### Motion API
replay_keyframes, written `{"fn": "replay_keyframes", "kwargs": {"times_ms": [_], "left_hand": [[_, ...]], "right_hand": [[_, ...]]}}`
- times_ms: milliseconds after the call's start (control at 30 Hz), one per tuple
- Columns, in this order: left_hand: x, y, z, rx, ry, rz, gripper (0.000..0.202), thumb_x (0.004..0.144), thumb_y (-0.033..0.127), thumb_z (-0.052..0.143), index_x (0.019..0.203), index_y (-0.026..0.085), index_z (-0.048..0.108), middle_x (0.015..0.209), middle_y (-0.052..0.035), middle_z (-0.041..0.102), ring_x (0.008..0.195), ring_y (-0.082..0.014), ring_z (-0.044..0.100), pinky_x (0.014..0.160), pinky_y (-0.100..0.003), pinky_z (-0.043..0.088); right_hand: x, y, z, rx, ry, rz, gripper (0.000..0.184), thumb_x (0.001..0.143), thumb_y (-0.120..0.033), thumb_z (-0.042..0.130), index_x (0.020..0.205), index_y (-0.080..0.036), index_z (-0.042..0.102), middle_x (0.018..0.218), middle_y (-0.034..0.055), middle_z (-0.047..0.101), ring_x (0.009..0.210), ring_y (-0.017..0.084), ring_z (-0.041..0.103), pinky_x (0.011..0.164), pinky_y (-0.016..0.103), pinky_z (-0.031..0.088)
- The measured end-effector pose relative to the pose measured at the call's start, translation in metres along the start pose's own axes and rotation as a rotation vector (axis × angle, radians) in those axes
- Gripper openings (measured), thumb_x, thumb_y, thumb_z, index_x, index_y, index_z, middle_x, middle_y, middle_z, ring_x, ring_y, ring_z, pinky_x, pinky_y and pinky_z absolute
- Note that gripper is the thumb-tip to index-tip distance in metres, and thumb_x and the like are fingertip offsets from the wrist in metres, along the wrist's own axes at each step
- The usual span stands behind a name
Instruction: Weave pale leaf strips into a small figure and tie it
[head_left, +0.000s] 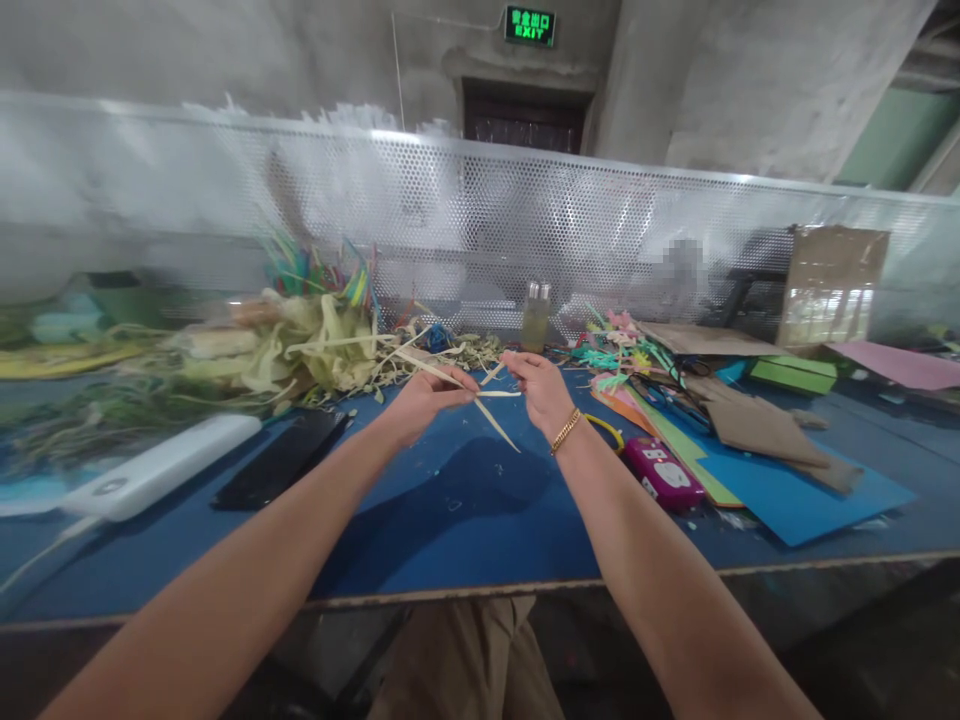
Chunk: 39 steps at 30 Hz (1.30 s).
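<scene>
Both arms reach out over the middle of the blue counter point(450, 520). The left hand point(426, 400) and right hand point(537, 390) are held just above it, close together but not touching.

Both hands pinch the pale leaf strips point(491, 400), fingers clenched on them. One strip spans the gap between the hands. Another crosses it and slants down to the right, its tip near the counter surface. A longer end runs up and left from the left hand toward the heap of leaves point(315, 350). The exact fold or knot between the fingers is too small to read.

The right wrist wears a gold bracelet point(566, 430).

Left near: a white power bank point(157, 480) lies flat, with a black phone point(281, 460) just beside it on the right. Behind them the heap of leaves spreads along the far left, blurred.

Far centre: a small clear bottle point(536, 315) stands upright against the perforated screen point(675, 230).

Right: a pink device point(664, 472) lies near the right forearm. Coloured paper sheets point(787, 495) fan out beyond it, with brown paper point(757, 425) lying partly on top. Bright folded figures point(622, 352) are bunched at the far end of the sheets. A cardboard box point(829, 285) stands at far right.

A green exit sign point(529, 25) is lit above the doorway behind the screen.
</scene>
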<state>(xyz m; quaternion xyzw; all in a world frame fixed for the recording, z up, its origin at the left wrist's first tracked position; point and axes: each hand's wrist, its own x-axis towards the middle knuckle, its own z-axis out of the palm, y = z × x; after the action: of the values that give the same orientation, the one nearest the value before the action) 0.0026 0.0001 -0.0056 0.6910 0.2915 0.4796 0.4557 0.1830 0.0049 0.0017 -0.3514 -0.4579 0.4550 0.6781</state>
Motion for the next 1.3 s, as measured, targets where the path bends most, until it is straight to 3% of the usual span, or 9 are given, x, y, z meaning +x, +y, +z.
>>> {"fn": "replay_keyframes", "kwargs": {"times_ms": [300, 367, 467, 567, 700, 967, 1300], "left_hand": [[0.001, -0.003, 0.002, -0.115, 0.053, -0.076, 0.017, 0.065, 0.030, 0.078, 0.076, 0.021, 0.068, 0.071, -0.0003, 0.062, 0.066, -0.0126, 0.053, 0.063, -0.028, 0.042], [0.002, -0.004, 0.004, -0.188, 0.085, -0.085, 0.019, 0.067, 0.032, 0.077, 0.079, 0.022, 0.068, 0.076, -0.0008, 0.065, 0.071, -0.0135, 0.056, 0.068, -0.029, 0.044], [0.002, -0.005, 0.005, -0.234, 0.118, -0.088, 0.020, 0.068, 0.033, 0.077, 0.082, 0.021, 0.068, 0.075, 0.0000, 0.064, 0.070, -0.0125, 0.056, 0.070, -0.029, 0.045], [0.003, -0.005, 0.005, -0.238, 0.130, -0.095, 0.021, 0.067, 0.033, 0.077, 0.081, 0.019, 0.068, 0.072, 0.0008, 0.063, 0.067, -0.0116, 0.055, 0.069, -0.027, 0.045], [0.004, -0.007, 0.003, -0.231, 0.133, -0.129, 0.027, 0.066, 0.036, 0.078, 0.084, 0.018, 0.069, 0.072, 0.0003, 0.065, 0.066, -0.0128, 0.056, 0.068, -0.028, 0.045], [0.004, -0.010, 0.003, -0.208, 0.143, -0.175, 0.027, 0.066, 0.040, 0.079, 0.073, 0.017, 0.067, 0.067, 0.0002, 0.064, 0.061, -0.0116, 0.054, 0.063, -0.027, 0.043], [-0.001, -0.003, 0.009, -0.213, 0.100, -0.238, 0.024, 0.068, 0.038, 0.078, 0.073, 0.018, 0.065, 0.068, -0.0001, 0.064, 0.062, -0.0123, 0.055, 0.059, -0.027, 0.039]], "right_hand": [[0.017, 0.002, -0.021, -0.059, 0.188, -0.015, 0.025, 0.064, -0.042, 0.074, 0.070, -0.018, 0.068, 0.062, -0.0015, 0.058, 0.059, 0.010, 0.045, 0.058, 0.026, 0.037], [0.014, 0.001, -0.019, -0.143, 0.147, -0.062, 0.024, 0.065, -0.041, 0.073, 0.070, -0.018, 0.069, 0.066, 0.0005, 0.062, 0.064, 0.012, 0.049, 0.063, 0.026, 0.039], [0.005, -0.002, -0.010, -0.265, -0.018, -0.123, 0.022, 0.066, -0.039, 0.072, 0.072, -0.018, 0.072, 0.073, 0.0025, 0.068, 0.073, 0.015, 0.056, 0.071, 0.029, 0.042], [-0.003, -0.004, -0.003, -0.281, -0.176, -0.162, 0.018, 0.066, -0.035, 0.072, 0.075, -0.020, 0.073, 0.079, 0.0028, 0.071, 0.078, 0.016, 0.060, 0.078, 0.031, 0.045], [-0.006, -0.003, 0.000, -0.284, -0.289, -0.172, 0.017, 0.064, -0.035, 0.075, 0.076, -0.022, 0.074, 0.079, 0.0024, 0.071, 0.076, 0.016, 0.061, 0.079, 0.033, 0.046], [-0.009, 0.004, 0.004, -0.343, -0.283, -0.174, 0.019, 0.064, -0.038, 0.076, 0.069, -0.020, 0.069, 0.071, 0.0018, 0.066, 0.068, 0.014, 0.057, 0.071, 0.032, 0.046], [-0.004, 0.011, 0.003, -0.387, -0.301, -0.185, 0.023, 0.068, -0.043, 0.072, 0.067, -0.021, 0.068, 0.067, 0.0002, 0.063, 0.064, 0.013, 0.051, 0.064, 0.028, 0.041]]}}
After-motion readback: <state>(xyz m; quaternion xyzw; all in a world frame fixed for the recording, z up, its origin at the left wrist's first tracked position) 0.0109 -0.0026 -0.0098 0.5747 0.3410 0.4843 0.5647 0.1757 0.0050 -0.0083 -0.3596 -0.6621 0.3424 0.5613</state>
